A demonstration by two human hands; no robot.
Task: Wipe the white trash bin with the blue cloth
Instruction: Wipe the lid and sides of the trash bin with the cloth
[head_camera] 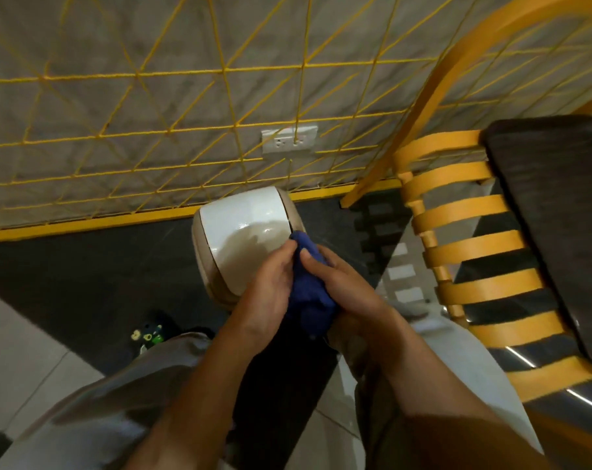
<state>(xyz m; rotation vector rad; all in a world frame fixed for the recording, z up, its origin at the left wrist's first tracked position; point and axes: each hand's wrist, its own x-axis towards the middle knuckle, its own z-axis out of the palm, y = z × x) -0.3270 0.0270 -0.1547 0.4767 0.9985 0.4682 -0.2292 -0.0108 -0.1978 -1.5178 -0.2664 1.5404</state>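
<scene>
Both hands, left hand [267, 293] and right hand [342, 286], grasp the bunched cloth [308, 300] above the bin [243, 232]; wiping seemingly pending, next press cloth onto lid.

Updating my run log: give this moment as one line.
left hand: grips blue cloth | right hand: grips blue cloth | white trash bin: beneath hands
</scene>
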